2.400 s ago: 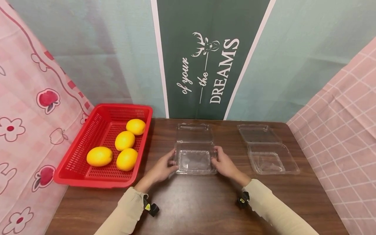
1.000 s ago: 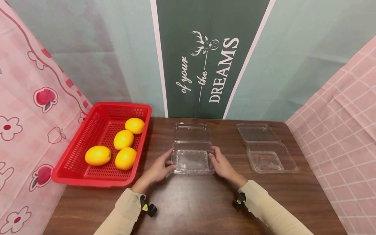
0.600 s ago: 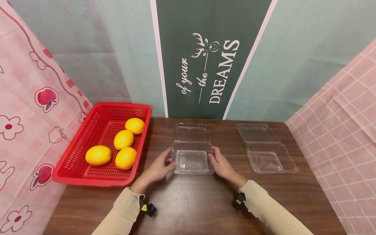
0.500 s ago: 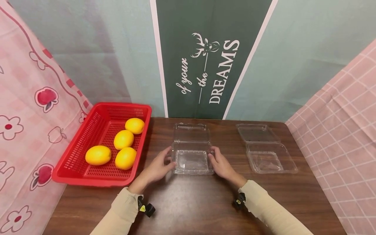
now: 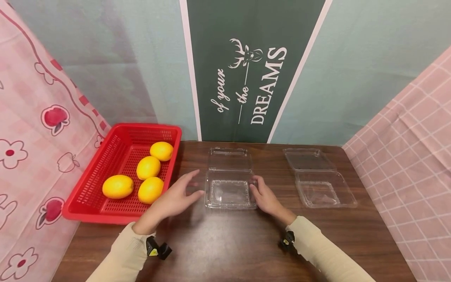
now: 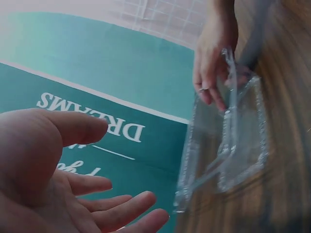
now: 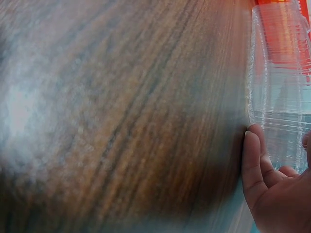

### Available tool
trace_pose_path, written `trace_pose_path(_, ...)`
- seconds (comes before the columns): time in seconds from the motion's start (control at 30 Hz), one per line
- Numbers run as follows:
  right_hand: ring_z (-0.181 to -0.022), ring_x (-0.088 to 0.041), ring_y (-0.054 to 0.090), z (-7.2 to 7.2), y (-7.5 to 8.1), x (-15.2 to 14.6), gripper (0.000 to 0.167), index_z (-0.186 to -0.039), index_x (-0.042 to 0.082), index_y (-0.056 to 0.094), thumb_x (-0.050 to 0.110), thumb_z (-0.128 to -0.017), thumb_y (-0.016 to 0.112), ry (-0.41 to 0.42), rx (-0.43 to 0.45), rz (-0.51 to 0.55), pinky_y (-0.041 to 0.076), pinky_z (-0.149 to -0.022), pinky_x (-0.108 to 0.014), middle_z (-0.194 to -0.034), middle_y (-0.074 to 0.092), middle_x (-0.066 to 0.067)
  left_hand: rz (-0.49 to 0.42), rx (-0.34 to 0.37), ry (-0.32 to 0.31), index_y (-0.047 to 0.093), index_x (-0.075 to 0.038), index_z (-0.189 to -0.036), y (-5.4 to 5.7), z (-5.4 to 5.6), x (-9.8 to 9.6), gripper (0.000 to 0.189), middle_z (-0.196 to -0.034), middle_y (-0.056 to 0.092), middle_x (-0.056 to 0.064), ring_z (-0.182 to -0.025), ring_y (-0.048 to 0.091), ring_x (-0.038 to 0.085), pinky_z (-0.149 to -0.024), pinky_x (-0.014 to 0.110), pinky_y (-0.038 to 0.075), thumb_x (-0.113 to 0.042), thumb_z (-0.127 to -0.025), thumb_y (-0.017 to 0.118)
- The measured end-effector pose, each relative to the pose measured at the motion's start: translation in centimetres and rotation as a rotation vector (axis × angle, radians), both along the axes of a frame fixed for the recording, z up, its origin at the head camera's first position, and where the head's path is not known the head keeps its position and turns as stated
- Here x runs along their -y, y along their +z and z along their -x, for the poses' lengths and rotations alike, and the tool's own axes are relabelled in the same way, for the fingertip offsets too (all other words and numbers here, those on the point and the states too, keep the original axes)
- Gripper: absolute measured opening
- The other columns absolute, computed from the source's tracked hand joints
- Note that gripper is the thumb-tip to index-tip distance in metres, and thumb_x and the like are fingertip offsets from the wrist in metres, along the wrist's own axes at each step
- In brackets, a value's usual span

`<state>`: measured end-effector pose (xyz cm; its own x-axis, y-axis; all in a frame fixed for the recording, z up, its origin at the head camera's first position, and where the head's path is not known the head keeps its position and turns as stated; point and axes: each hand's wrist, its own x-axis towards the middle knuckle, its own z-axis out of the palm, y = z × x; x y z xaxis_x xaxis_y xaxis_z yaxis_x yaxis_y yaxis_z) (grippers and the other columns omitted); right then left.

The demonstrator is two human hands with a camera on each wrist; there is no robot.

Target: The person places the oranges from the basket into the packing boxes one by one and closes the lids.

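A clear plastic clamshell container point(image 5: 230, 194) lies on the table with its lid folded back. My right hand point(image 5: 266, 199) holds its right side, thumb over the rim and fingers along the outer wall. In the left wrist view, the container wall point(image 6: 231, 124) passes between that hand's thumb and fingers. My left hand point(image 5: 173, 199) is off the container, between it and the red basket point(image 5: 105, 217). Its fingers and thumb are spread, and nothing is in it. Several yellow, lemon-like fruits point(image 5: 118, 187) lie in the basket.
A second clear clamshell container point(image 5: 325, 194), also with its lid back, sits on the right of the brown wooden table point(image 5: 232, 246). Behind the table hangs a green printed cloth point(image 5: 243, 23). Pink cloths point(image 5: 423, 156) hang along both sides.
My left hand has let go of the container's left side and moved left towards the basket, its fingers spreading. My right hand stays at the container's right side.
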<state>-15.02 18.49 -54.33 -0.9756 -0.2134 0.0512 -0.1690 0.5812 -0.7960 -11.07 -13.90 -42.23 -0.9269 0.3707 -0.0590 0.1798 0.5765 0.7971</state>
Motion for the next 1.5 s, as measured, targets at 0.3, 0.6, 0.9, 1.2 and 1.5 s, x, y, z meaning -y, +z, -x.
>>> trace_pose_path(0.3,-0.062,-0.015,0.063,-0.2,0.1,0.0,0.030,-0.134,-0.003,0.043,0.009,-0.107,0.049,-0.004,-0.006,-0.004,0.053,-0.064,-0.033,-0.117,0.066,-0.021,0.038,-0.051,0.005,0.035,-0.001,-0.154,2.6,0.1,2.1,0.073,-0.148,0.048,0.022,-0.125,0.058,0.037,-0.098,0.051,0.053,-0.024,-0.096,0.071)
trace_pose_path(0.6,-0.062,-0.012,0.062,0.1,-0.2,-0.2,0.030,-0.133,-0.004,0.044,0.009,-0.107,0.048,0.002,-0.017,-0.004,0.052,-0.061,-0.031,-0.116,0.066,-0.021,0.047,-0.052,0.043,0.035,-0.003,-0.154,5.1,0.8,5.3,0.074,-0.149,0.045,0.023,-0.126,0.055,0.041,-0.095,0.054,0.054,-0.028,-0.095,0.072)
trace_pose_path(0.9,-0.063,-0.014,0.063,0.6,-0.1,-0.4,0.031,-0.135,-0.002,0.043,0.012,-0.107,0.048,0.005,0.015,-0.004,0.054,-0.060,-0.032,-0.108,0.067,-0.020,0.061,-0.061,0.023,0.042,-0.002,-0.151,6.4,1.8,8.2,0.065,-0.145,0.051,0.020,-0.123,0.058,0.040,-0.091,0.051,0.057,-0.026,-0.097,0.070)
trace_pose_path(1.2,-0.063,-0.015,0.063,0.5,0.0,-0.5,0.031,-0.134,-0.003,0.044,0.012,-0.107,0.049,0.010,0.013,0.006,0.053,-0.059,-0.032,-0.114,0.066,-0.021,0.113,-0.070,-0.005,0.044,-0.001,-0.150,7.2,3.2,11.4,0.059,-0.145,0.052,0.021,-0.123,0.058,0.037,-0.092,0.048,0.057,-0.025,-0.100,0.066)
trace_pose_path(1.5,-0.062,-0.015,0.063,0.6,0.1,-0.5,0.030,-0.134,-0.002,0.044,0.012,-0.107,0.049,0.011,0.022,-0.002,0.054,-0.060,-0.033,-0.107,0.066,-0.020,0.094,-0.096,0.004,0.046,-0.003,-0.148,7.0,4.8,13.6,0.055,-0.145,0.053,0.020,-0.120,0.062,0.037,-0.084,0.011,0.049,-0.020,-0.100,0.065)
